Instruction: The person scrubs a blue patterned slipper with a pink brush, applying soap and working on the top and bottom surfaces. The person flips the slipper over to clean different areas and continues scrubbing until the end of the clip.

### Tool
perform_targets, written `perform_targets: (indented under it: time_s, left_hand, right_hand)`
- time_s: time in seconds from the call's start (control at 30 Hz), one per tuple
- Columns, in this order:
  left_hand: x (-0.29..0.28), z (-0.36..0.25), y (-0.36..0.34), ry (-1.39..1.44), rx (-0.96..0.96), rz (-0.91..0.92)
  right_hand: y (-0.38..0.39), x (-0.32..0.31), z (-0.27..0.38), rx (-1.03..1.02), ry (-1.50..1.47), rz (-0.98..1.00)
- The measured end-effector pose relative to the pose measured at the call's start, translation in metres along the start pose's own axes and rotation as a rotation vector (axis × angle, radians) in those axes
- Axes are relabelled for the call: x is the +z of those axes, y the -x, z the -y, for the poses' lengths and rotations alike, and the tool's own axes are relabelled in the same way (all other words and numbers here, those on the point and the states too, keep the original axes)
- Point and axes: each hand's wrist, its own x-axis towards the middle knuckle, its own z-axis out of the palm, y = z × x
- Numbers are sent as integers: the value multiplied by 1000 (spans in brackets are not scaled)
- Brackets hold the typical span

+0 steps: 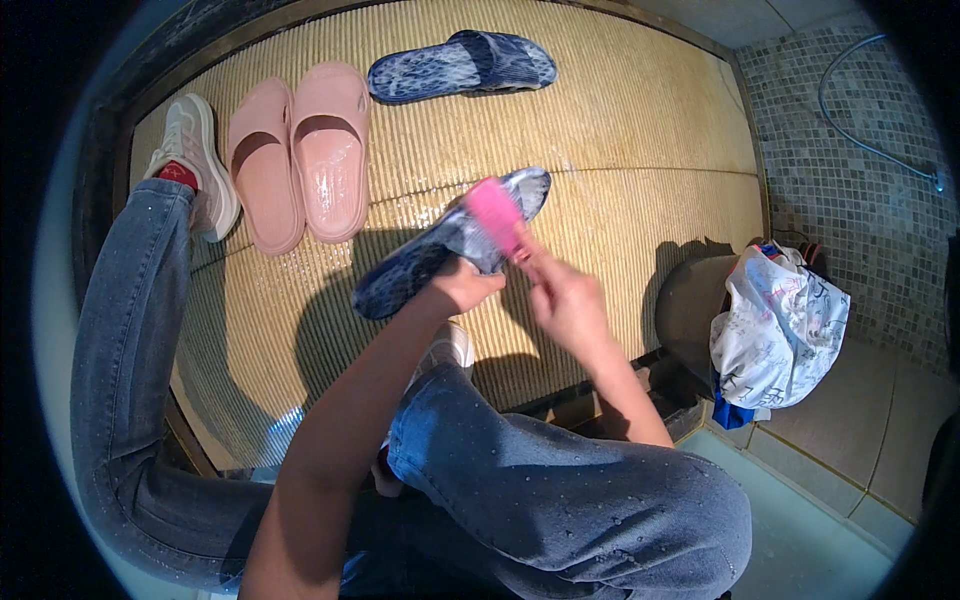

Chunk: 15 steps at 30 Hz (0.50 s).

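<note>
My left hand (465,287) is closed around the side of a blue-and-white marbled slide slipper (395,280), near its strap, and holds it tilted above the ribbed mat. My right hand (568,300) grips a pink brush (494,217), blurred by motion, whose head lies over the slipper's strap and hides part of it. The brush's bristles do not show. The matching marbled slipper (462,67) lies on the far part of the mat. A pair of wet pink slides (332,155) stands side by side to the left.
A ribbed tan mat (660,120) spreads under the slippers. At right, a white printed cloth (785,325) is heaped by a dark rounded object (690,305). A grey hose (840,115) hangs along the mosaic wall. My jeans (560,500) and white sneaker (205,160) flank the work.
</note>
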Motion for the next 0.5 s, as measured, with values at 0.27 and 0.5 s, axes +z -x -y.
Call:
perform_targets:
  time_s: [0.27, 0.5]
  left_hand:
    - [-21, -40, 1, -40, -159, 127]
    - [-29, -48, -4, 0, -153, 203]
  right_hand:
    - [-13, 3, -13, 67, -63, -23]
    - [3, 27, 10, -82, -86, -23]
